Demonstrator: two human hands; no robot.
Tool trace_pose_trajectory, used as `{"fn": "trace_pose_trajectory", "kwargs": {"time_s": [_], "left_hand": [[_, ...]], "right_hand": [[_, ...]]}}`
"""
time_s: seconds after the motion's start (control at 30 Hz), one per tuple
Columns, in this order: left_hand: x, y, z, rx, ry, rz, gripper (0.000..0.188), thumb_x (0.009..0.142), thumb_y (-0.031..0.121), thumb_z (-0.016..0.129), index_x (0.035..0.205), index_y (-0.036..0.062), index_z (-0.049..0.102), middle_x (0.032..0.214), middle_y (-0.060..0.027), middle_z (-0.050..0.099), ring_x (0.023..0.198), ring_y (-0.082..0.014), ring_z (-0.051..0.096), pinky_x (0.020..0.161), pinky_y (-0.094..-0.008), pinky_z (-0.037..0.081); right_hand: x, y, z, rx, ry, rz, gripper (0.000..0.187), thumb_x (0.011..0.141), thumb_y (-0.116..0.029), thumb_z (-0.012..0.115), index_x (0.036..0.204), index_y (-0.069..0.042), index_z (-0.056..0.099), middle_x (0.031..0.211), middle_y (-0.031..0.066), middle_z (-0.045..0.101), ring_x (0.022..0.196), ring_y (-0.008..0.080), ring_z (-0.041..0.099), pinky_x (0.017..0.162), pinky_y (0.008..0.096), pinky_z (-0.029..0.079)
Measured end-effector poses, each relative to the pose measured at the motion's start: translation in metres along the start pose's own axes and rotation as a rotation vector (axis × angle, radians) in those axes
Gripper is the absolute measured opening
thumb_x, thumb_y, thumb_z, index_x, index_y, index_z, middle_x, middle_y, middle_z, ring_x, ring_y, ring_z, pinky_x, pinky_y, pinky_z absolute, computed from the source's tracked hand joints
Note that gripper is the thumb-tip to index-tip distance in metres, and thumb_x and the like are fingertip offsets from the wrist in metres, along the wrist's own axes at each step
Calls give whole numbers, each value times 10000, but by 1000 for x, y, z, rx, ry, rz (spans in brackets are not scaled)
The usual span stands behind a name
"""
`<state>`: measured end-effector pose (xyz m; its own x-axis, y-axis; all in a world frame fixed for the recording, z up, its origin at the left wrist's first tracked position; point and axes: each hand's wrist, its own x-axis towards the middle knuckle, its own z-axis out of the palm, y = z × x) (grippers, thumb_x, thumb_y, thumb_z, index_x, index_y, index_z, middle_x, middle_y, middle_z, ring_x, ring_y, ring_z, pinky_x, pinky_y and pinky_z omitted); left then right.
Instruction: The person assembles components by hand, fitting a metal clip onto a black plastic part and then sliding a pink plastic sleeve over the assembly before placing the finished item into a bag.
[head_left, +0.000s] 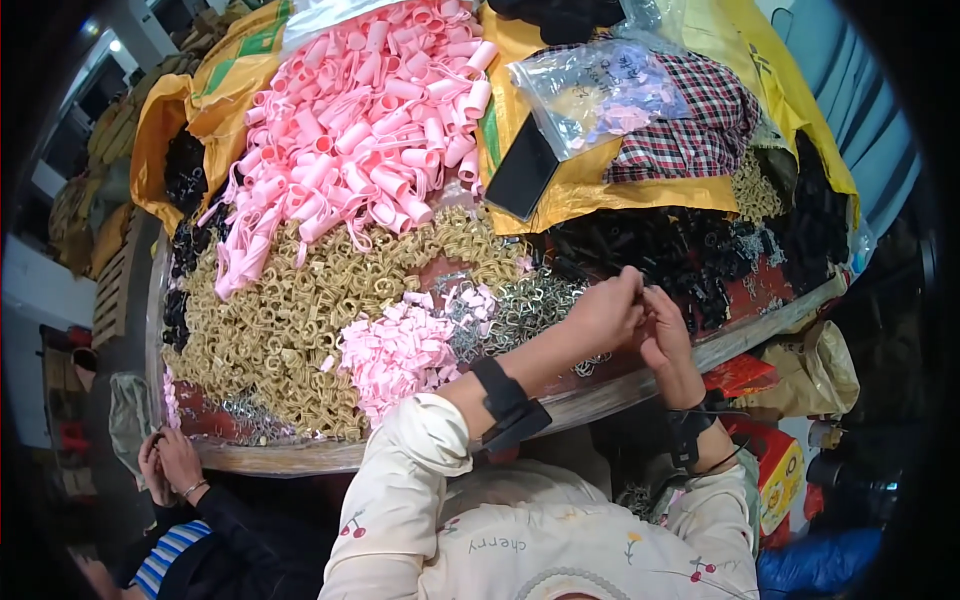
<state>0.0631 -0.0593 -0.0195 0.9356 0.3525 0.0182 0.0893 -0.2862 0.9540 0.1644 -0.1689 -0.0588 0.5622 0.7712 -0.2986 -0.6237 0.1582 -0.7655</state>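
Observation:
My left hand (608,308) and my right hand (668,338) meet above the near right part of the table. The left fingers are pinched together, and the right fingers curl close beside them. Whatever lies between them is too small or hidden to make out. Just left of my left hand is a heap of silvery metal rings or hooks (535,308). Small pink tabs (395,355) are piled farther left. Beyond my hands lie many black tubular parts (640,245).
A large heap of pink tubes with straps (370,130) fills the back, with tan rings (280,320) in front. A dark phone-like slab (524,170) rests on yellow sacking beside a clear bag (600,95). Another person's hands (170,465) are at the left table edge (290,458).

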Motion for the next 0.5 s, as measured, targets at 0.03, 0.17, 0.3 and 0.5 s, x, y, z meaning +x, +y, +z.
{"fn": "trace_pose_trajectory", "kwargs": {"time_s": [0.03,0.17,0.3,0.5], "left_hand": [[1,0,9,252,93,114,224,779,131,548,969,56,457,769,-68,524,632,-125,551,522,-237,447],[10,-17,13,203,333,191,185,746,98,551,893,31,462,759,-101,524,656,-171,563,539,-277,464],[-9,-11,-44,-932,249,-339,92,753,58,526,827,33,479,783,-98,535,707,-205,580,588,-289,485],[-111,-10,-131,-768,350,-531,134,823,161,514,855,35,480,815,-114,573,641,-165,572,577,-231,489]], "right_hand": [[2,-1,-8,0,38,-72,156,830,-152,503,955,-63,474,740,-5,512,623,64,492,536,161,399],[3,-13,-2,-16,147,-169,153,825,-140,502,957,-64,491,778,13,544,663,79,515,545,171,409],[-19,-26,19,-199,178,-147,146,813,-133,508,940,-65,533,856,34,573,725,89,539,562,186,429],[-39,30,56,-1272,-603,-531,128,697,-74,589,815,-28,577,819,72,573,713,188,551,579,272,431]]}}
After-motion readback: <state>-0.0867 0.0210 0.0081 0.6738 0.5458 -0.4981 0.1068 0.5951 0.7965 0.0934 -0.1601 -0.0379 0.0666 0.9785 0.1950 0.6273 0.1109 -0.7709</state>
